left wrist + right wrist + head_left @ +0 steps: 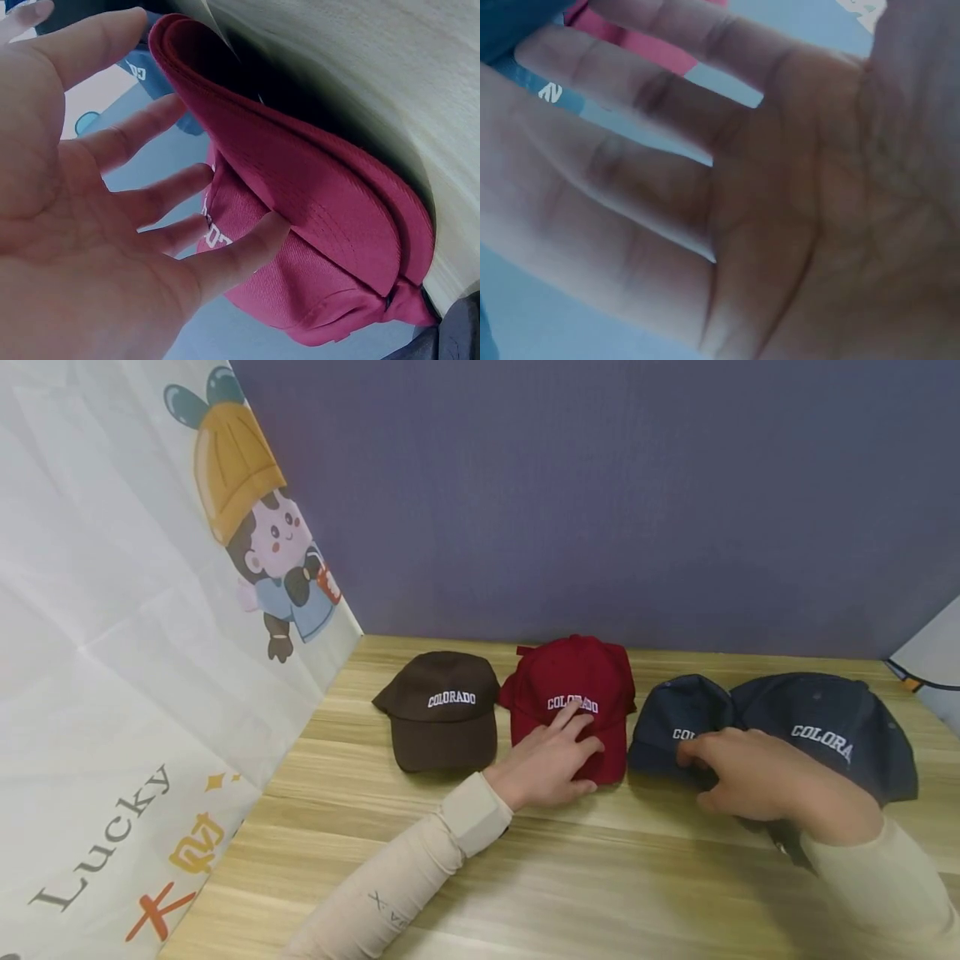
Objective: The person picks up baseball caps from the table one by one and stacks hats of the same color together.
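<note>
In the head view, my left hand [546, 766] lies over the front of a red cap [577, 664], fingers spread near its white lettering. The left wrist view shows two brim edges, one behind the other, on the red cap [330, 195], beside the spread fingers of my left hand [97, 210]. My right hand [757, 777] is at the front of a small navy cap [686, 702], partly covering its lettering; contact cannot be told. Its fingers look extended in the right wrist view. A larger navy cap [885, 743] lies to the right, partly behind that hand and wrist.
A brown cap [446, 735] sits left of the red one on the wooden table [570, 893]. Behind the row rises a dark blue panel [600, 502]. A white printed cloth [90, 593] hangs at the left, and a dark cord [933, 683] lies at the right edge.
</note>
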